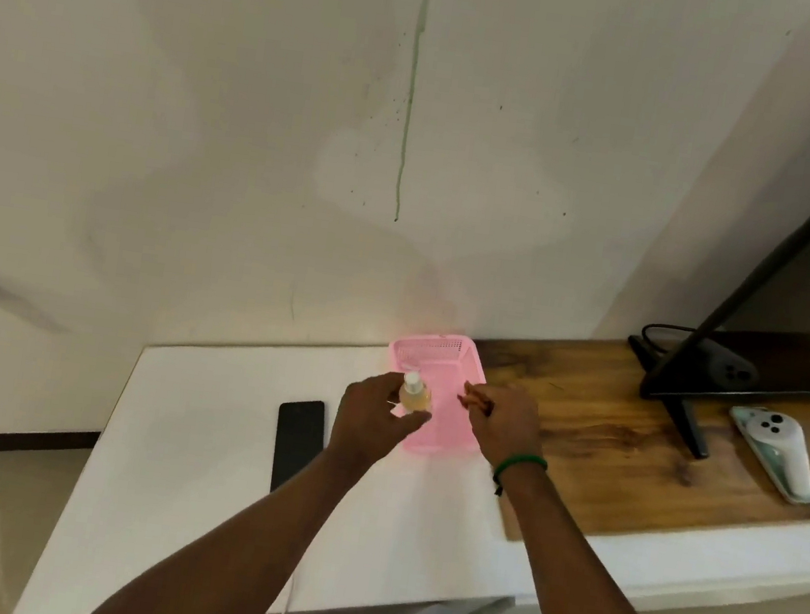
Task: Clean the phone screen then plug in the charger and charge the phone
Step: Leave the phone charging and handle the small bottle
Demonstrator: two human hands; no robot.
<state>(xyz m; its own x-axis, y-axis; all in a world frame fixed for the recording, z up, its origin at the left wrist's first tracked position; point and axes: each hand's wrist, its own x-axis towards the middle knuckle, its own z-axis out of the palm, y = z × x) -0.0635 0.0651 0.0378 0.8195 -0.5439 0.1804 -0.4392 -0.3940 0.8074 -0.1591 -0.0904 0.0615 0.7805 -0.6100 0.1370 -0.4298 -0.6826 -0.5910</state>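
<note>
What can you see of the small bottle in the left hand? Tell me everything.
The bottle is small and clear, plastic by its look, nearly full of pale yellow liquid, with a white top. It is upright over the near left part of the pink basket. The left hand grips its lower body; nothing else seems to touch it. No label is legible.

Soft, even indoor light — faint shadows, slight overall blur, wide-angle edge bending.
</note>
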